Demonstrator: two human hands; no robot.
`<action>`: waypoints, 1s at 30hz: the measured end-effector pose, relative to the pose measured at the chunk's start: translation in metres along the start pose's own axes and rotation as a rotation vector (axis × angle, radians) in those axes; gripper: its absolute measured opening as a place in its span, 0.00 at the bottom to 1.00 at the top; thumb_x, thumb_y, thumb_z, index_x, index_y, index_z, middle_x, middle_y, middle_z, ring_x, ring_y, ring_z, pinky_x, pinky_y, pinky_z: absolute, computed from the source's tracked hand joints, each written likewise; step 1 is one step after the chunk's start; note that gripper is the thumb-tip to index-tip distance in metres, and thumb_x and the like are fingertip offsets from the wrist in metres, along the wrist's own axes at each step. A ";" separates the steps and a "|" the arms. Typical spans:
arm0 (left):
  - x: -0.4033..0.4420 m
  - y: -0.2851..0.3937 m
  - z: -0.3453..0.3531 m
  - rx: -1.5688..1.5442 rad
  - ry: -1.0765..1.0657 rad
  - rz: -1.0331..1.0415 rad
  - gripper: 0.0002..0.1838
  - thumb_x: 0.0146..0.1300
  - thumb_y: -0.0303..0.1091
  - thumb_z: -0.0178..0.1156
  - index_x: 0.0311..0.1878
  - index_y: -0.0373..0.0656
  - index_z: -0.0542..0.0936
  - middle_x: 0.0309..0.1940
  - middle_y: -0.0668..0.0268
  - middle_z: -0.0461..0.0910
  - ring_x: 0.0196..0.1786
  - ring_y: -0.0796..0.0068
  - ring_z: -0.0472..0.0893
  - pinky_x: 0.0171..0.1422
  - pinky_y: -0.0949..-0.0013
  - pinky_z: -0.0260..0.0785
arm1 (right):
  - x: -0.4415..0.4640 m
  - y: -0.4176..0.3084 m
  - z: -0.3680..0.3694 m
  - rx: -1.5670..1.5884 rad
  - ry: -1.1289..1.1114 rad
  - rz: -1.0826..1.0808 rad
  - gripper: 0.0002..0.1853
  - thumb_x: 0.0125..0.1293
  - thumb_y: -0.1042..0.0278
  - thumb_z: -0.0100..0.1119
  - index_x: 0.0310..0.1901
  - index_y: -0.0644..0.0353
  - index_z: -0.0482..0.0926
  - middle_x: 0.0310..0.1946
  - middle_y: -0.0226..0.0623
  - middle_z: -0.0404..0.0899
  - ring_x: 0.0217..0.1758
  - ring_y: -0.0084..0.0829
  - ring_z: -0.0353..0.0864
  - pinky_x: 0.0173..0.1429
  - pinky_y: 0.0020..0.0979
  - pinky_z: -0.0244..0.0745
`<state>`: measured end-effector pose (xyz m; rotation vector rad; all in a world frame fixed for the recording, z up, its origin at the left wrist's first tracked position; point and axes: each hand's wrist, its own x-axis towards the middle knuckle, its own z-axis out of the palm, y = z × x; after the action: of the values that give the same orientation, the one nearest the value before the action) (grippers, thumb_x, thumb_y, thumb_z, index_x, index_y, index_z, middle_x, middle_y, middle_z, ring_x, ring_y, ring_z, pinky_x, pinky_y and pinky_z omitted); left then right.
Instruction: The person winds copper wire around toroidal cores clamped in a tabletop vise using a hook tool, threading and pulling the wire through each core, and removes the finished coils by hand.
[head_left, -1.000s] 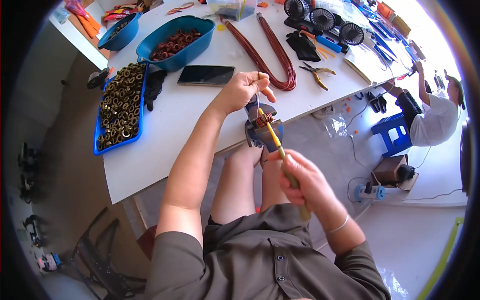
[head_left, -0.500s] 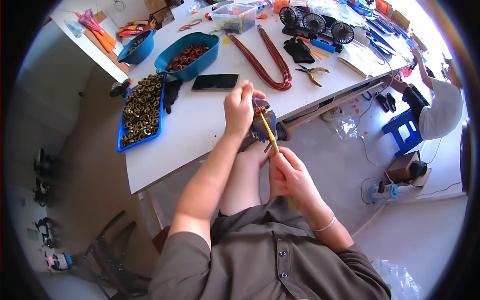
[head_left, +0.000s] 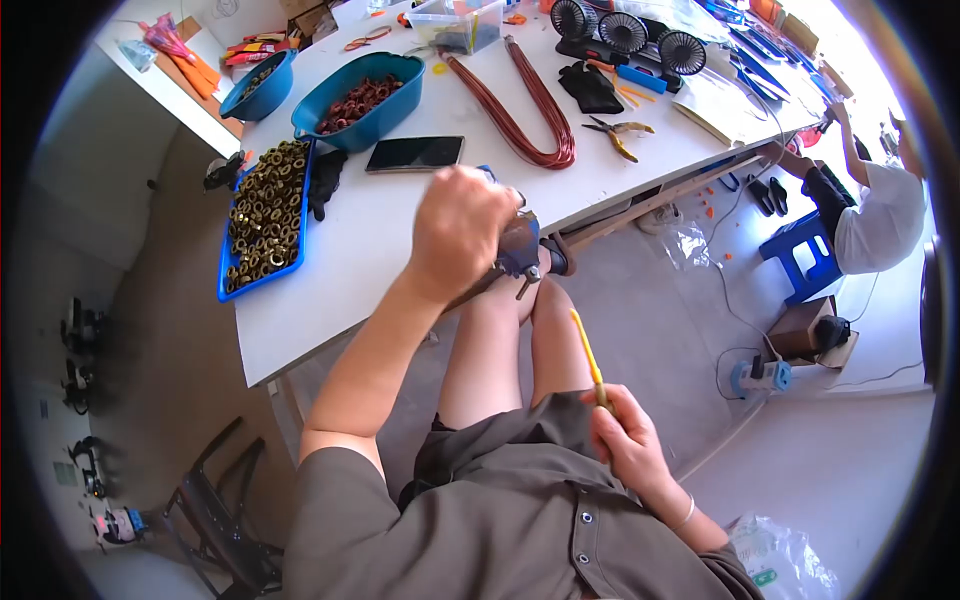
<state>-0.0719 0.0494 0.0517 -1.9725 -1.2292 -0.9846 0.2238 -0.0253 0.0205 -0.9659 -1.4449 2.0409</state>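
Note:
My left hand (head_left: 462,230) is closed in a fist at the table's edge, over a blue bench vise (head_left: 518,245). Its fingers are turned away, so what they hold, if anything, is hidden. Lower right, in front of my lap, my right hand (head_left: 627,437) grips a slim yellow rod-shaped tool (head_left: 590,352) by its darker end. The tool's thin tip points up and away, apart from the vise. A black phone (head_left: 415,153) lies on the table just beyond my left hand.
On the white table (head_left: 300,325) are a blue tray of brass-coloured rings (head_left: 222,262), a teal basin (head_left: 395,118) of reddish coils, a bundle of copper-coloured wire (head_left: 545,155), pliers (head_left: 622,140) and small fans (head_left: 622,32). Another person (head_left: 880,220) sits at the right beside a blue stool (head_left: 795,260).
My right hand has pulled the yellow tool down and right, away from the copper-coloured coil at the vise. My left hand has turned over, closed, and shifted slightly down and left.

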 end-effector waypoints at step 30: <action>-0.028 0.012 -0.016 -0.427 -0.010 -0.426 0.09 0.59 0.21 0.48 0.42 0.35 0.75 0.44 0.52 0.79 0.52 0.52 0.78 0.62 0.57 0.65 | 0.102 -0.045 0.024 0.493 -0.242 0.366 0.10 0.74 0.60 0.38 0.51 0.51 0.65 0.19 0.21 0.53 0.15 0.12 0.46 0.17 0.16 0.41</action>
<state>-0.0736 0.0196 0.0358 -2.0649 -1.5878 -1.5578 0.1383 0.0471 0.0390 -0.8337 -0.8281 2.6846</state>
